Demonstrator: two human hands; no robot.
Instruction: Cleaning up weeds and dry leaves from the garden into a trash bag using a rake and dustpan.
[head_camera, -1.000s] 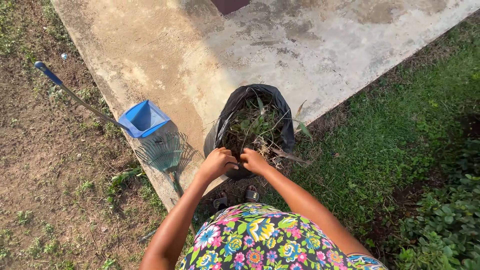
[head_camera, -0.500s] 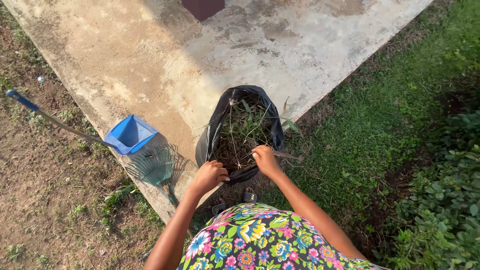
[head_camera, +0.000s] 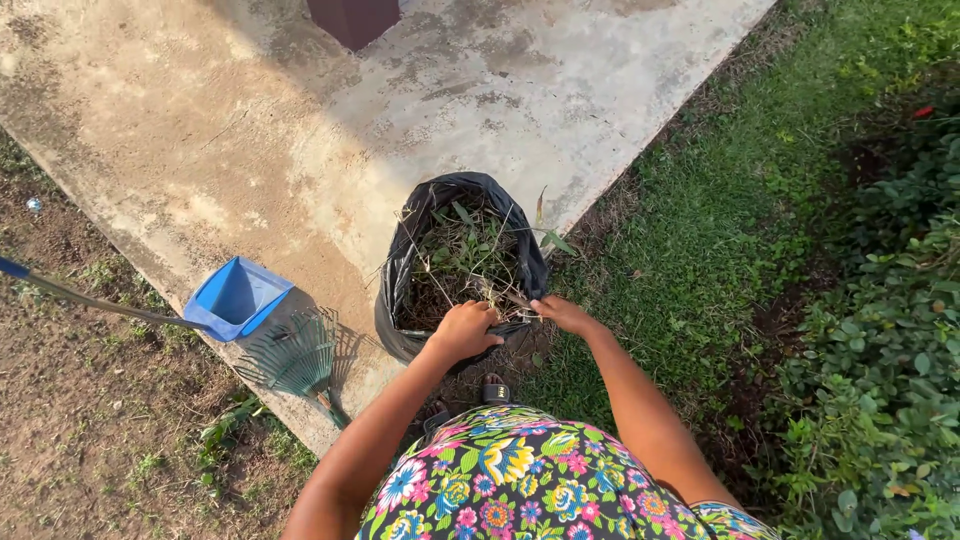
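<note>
The black bag (head_camera: 462, 262), packed with dry weeds and stems, stands at centre frame on the edge of the concrete slab (head_camera: 300, 120). The left hand (head_camera: 466, 330) is closed on the bag's near rim; the right hand (head_camera: 562, 313) lies on the rim beside it, fingers curled over plastic and stalks. Judged step: gathering the bag mouth. Closing it would call for drawing both rim sides together above the protruding stems. A blue dustpan (head_camera: 236, 298) and green rake (head_camera: 296, 356) lie at lower left.

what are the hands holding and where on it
Both hands grip the near rim of the black plastic bag of dry weeds: the left hand curled over the edge, the right hand pinching it further right.
</note>
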